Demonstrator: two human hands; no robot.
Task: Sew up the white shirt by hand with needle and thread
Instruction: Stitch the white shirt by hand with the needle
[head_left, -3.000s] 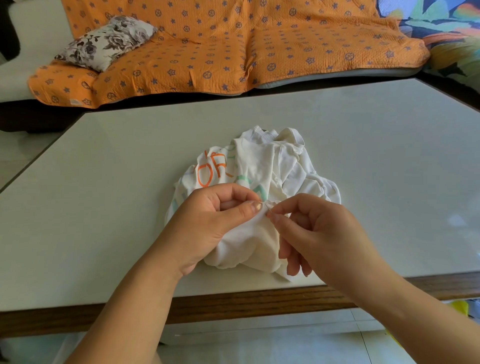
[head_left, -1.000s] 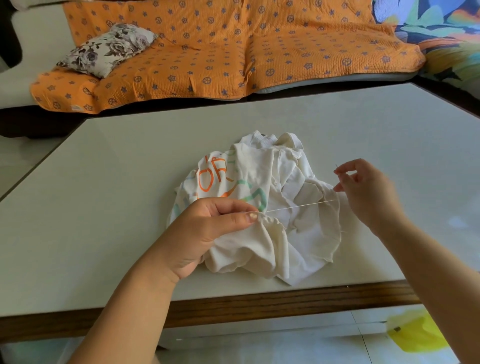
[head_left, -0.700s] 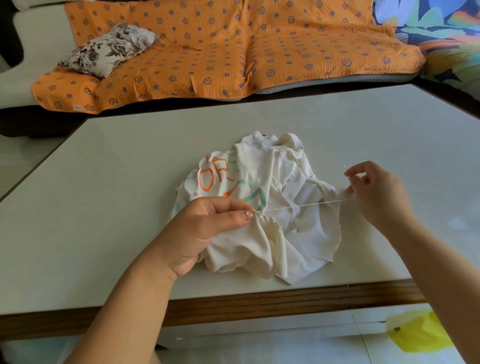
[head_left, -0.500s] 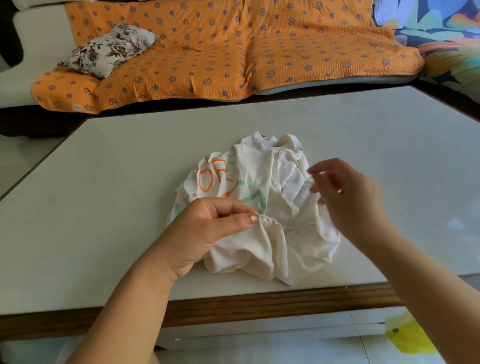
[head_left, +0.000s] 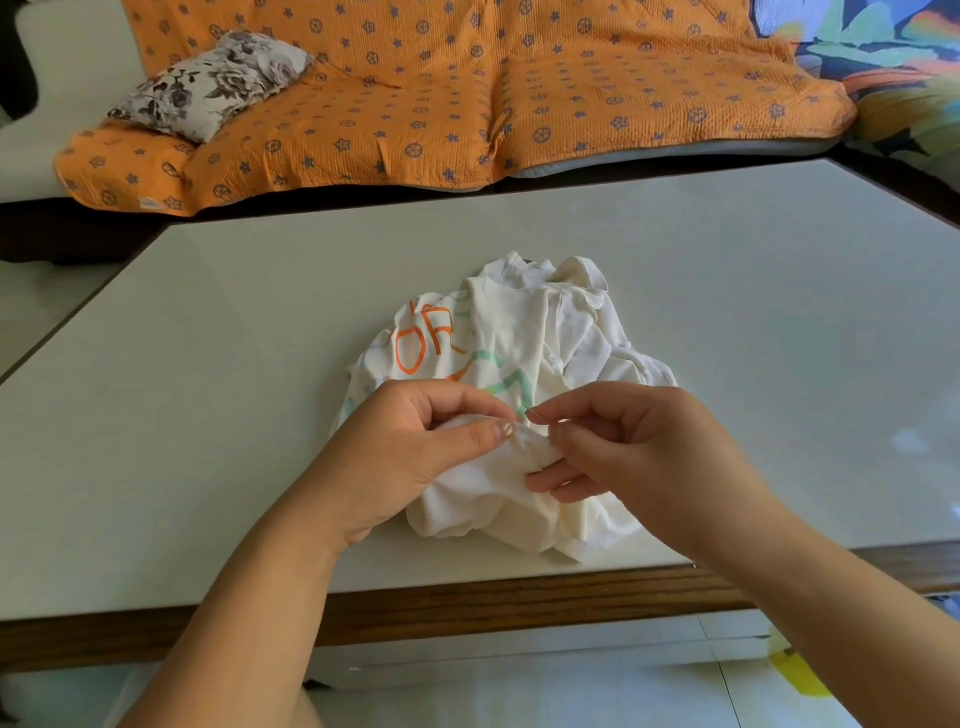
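Shirt (head_left: 519, 338) lies bunched by the near edge of the counter (head_left: 234, 364), likely soft, light and limp; left hand (head_left: 415, 452) pinches a small fold taut, a sensible hold, while right hand (head_left: 639, 447) pinches the thin needle (head_left: 535, 414) at that fold.

Bright, soft daylight, no hard shadows. Pale glare patch on table (head_left: 906, 441), right of right hand (head_left: 649, 457). Faint shade under left hand (head_left: 405, 457) & in shirt (head_left: 519, 338) folds. Centre sharp btwn hands. Wide-angle lens bows table edges, and corners far from hands go soft.
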